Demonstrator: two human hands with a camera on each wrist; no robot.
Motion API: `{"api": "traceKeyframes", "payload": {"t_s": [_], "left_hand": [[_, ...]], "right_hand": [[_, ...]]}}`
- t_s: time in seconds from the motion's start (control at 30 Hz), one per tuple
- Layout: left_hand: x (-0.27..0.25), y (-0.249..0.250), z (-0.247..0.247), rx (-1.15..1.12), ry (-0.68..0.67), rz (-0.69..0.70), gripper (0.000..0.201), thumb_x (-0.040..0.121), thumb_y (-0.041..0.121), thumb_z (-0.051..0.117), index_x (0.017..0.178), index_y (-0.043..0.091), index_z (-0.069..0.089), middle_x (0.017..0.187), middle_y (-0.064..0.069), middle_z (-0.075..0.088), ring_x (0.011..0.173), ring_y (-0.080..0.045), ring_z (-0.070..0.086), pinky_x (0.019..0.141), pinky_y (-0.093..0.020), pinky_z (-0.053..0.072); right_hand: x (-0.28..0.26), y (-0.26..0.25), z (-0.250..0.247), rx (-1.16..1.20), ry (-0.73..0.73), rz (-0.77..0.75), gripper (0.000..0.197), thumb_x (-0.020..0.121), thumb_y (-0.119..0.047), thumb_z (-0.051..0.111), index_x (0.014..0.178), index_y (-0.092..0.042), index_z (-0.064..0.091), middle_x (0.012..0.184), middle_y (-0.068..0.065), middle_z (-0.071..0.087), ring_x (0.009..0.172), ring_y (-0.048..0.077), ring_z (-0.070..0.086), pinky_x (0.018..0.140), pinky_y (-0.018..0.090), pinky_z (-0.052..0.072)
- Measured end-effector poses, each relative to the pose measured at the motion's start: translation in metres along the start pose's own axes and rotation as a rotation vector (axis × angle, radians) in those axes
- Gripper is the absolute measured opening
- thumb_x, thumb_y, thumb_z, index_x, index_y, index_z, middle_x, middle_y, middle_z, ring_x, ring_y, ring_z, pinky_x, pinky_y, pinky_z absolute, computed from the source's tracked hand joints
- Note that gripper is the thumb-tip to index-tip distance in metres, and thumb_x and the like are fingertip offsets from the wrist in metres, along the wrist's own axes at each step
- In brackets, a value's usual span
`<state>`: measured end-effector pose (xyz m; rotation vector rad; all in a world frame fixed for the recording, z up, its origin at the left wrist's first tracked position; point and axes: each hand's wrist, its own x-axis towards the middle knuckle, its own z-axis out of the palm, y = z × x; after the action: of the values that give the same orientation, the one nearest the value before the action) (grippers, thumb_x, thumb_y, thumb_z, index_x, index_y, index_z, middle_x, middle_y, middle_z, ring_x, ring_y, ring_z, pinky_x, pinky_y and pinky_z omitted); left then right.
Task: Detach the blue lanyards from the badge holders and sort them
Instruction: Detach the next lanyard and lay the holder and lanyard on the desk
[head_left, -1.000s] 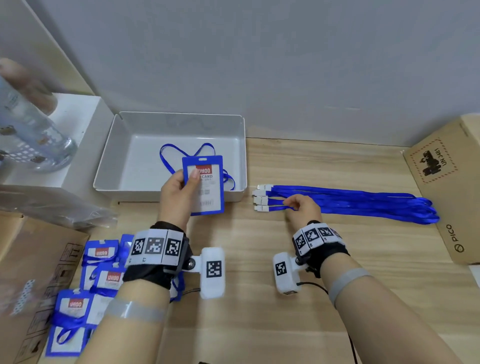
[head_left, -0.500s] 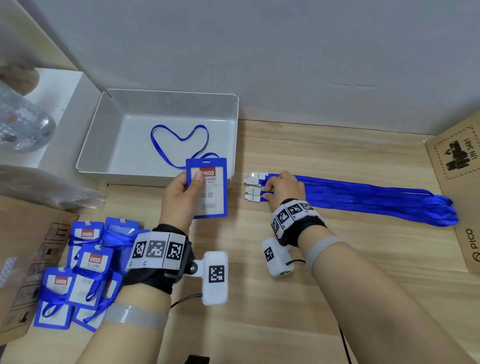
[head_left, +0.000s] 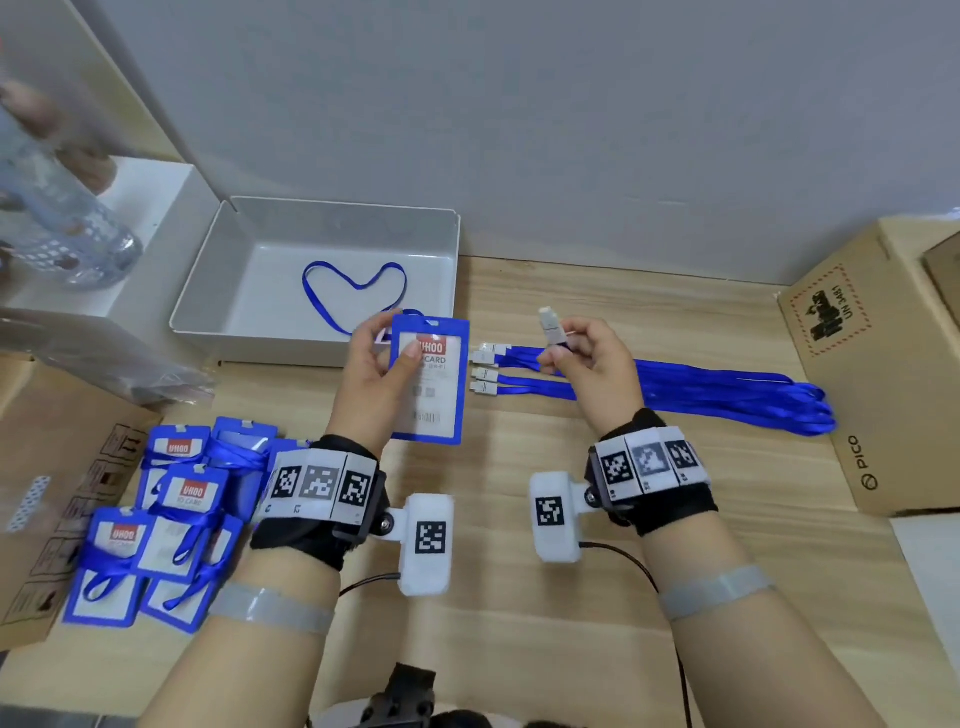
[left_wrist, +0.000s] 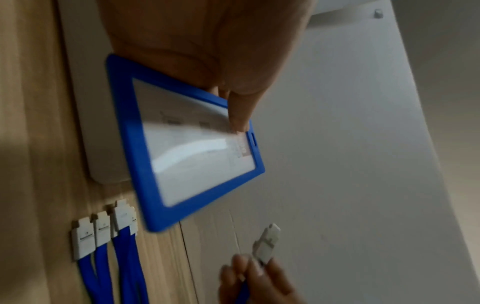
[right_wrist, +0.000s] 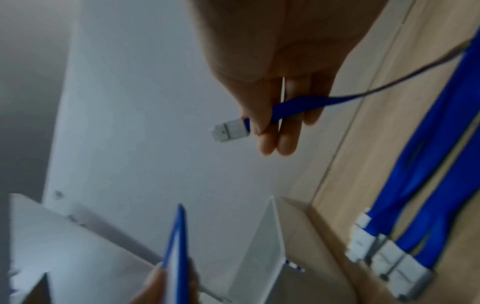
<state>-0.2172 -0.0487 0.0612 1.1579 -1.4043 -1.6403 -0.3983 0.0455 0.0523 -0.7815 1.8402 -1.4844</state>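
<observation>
My left hand grips a blue badge holder upright by its left edge, just in front of the grey tray. A blue lanyard loop lies in the tray and runs behind the holder's top. My right hand pinches a white lanyard clip raised above the table, and its blue strap trails off to the right. Several detached blue lanyards lie side by side on the table, clips toward the tray. The holder and raised clip are apart.
A heap of badge holders wrapped in lanyards lies at the lower left beside a cardboard box. Another cardboard box stands at the right edge. A plastic bottle rests on a white block at the far left.
My right hand has left the row of clips on the table and risen with one clip pinched in its fingers. The left hand keeps the holder in much the same place.
</observation>
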Motion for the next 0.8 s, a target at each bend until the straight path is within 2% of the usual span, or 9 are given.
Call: {"api": "traceKeyframes", "payload": {"t_s": [0.07, 0.1, 0.2, 0.3, 0.4, 0.47, 0.57, 0.67, 0.8], "left_hand": [[-0.009, 0.008, 0.001, 0.092, -0.057, 0.111, 0.037, 0.091, 0.009, 0.052, 0.106, 0.042, 0.049, 0.097, -0.002, 0.064, 0.078, -0.010, 0.062, 0.072, -0.026, 0.051], [-0.013, 0.012, 0.001, 0.156, -0.073, 0.163, 0.035, 0.090, 0.006, 0.051, 0.101, 0.039, 0.053, 0.098, 0.000, 0.064, 0.080, -0.005, 0.060, 0.074, -0.022, 0.048], [-0.022, 0.026, 0.005, 0.320, -0.153, 0.207, 0.024, 0.088, 0.004, 0.053, 0.085, 0.026, 0.063, 0.090, 0.011, 0.064, 0.079, 0.006, 0.056, 0.073, -0.007, 0.042], [-0.036, 0.035, 0.007, 0.339, -0.253, 0.236, 0.015, 0.085, 0.010, 0.061, 0.090, 0.024, 0.066, 0.091, 0.011, 0.066, 0.085, -0.001, 0.059, 0.079, -0.011, 0.044], [-0.049, 0.041, 0.011, 0.337, -0.266, 0.276, 0.012, 0.085, 0.016, 0.061, 0.084, 0.027, 0.065, 0.083, 0.016, 0.064, 0.076, 0.008, 0.056, 0.073, -0.006, 0.042], [-0.055, 0.042, 0.014, 0.336, -0.274, 0.288, 0.009, 0.085, 0.018, 0.062, 0.080, 0.025, 0.066, 0.081, 0.012, 0.065, 0.074, 0.004, 0.055, 0.071, -0.007, 0.041], [-0.060, 0.042, 0.014, 0.372, -0.272, 0.280, 0.007, 0.083, 0.020, 0.064, 0.079, 0.025, 0.067, 0.083, 0.011, 0.066, 0.077, 0.001, 0.056, 0.072, -0.009, 0.042], [-0.062, 0.043, 0.013, 0.505, -0.248, 0.321, 0.001, 0.080, 0.027, 0.068, 0.080, 0.027, 0.067, 0.081, 0.018, 0.063, 0.076, 0.007, 0.056, 0.070, -0.005, 0.039], [-0.063, 0.048, 0.011, 0.716, -0.246, 0.407, 0.013, 0.078, 0.036, 0.067, 0.084, 0.025, 0.070, 0.076, 0.021, 0.058, 0.075, 0.003, 0.053, 0.067, -0.015, 0.038]], "right_hand": [[-0.017, -0.017, 0.000, 0.022, -0.086, -0.050, 0.022, 0.089, 0.005, 0.049, 0.099, -0.014, 0.052, 0.085, 0.012, 0.058, 0.059, -0.005, 0.060, 0.057, 0.011, 0.047], [-0.026, -0.024, 0.000, 0.021, -0.099, -0.088, 0.022, 0.088, 0.005, 0.051, 0.100, -0.013, 0.054, 0.083, 0.010, 0.058, 0.059, -0.007, 0.060, 0.054, 0.009, 0.044], [-0.046, -0.045, 0.000, 0.010, -0.117, -0.171, 0.018, 0.086, 0.001, 0.057, 0.093, -0.014, 0.063, 0.075, -0.003, 0.062, 0.059, -0.006, 0.059, 0.064, 0.008, 0.047], [-0.062, -0.056, 0.002, -0.089, -0.109, -0.169, 0.010, 0.085, -0.007, 0.061, 0.091, -0.008, 0.068, 0.067, -0.006, 0.063, 0.056, -0.002, 0.058, 0.066, 0.012, 0.048], [-0.074, -0.062, 0.002, -0.171, -0.112, -0.147, 0.010, 0.083, -0.012, 0.065, 0.076, -0.019, 0.068, 0.051, -0.013, 0.059, 0.048, -0.003, 0.055, 0.054, 0.005, 0.040], [-0.081, -0.063, 0.000, -0.190, -0.118, -0.108, 0.013, 0.082, -0.015, 0.067, 0.071, -0.023, 0.066, 0.048, -0.010, 0.058, 0.042, -0.003, 0.052, 0.048, 0.004, 0.035], [-0.089, -0.064, -0.005, -0.173, -0.126, -0.035, 0.009, 0.079, -0.015, 0.070, 0.071, -0.018, 0.067, 0.045, -0.007, 0.056, 0.036, -0.001, 0.047, 0.042, 0.007, 0.034], [-0.092, -0.065, -0.005, -0.219, -0.142, -0.036, 0.014, 0.077, -0.019, 0.072, 0.065, -0.023, 0.066, 0.040, -0.009, 0.057, 0.040, -0.002, 0.048, 0.045, 0.008, 0.035], [-0.092, -0.068, -0.005, -0.307, -0.172, -0.073, 0.017, 0.076, -0.022, 0.073, 0.062, -0.027, 0.065, 0.042, -0.010, 0.057, 0.045, -0.004, 0.052, 0.050, 0.004, 0.036]]}}
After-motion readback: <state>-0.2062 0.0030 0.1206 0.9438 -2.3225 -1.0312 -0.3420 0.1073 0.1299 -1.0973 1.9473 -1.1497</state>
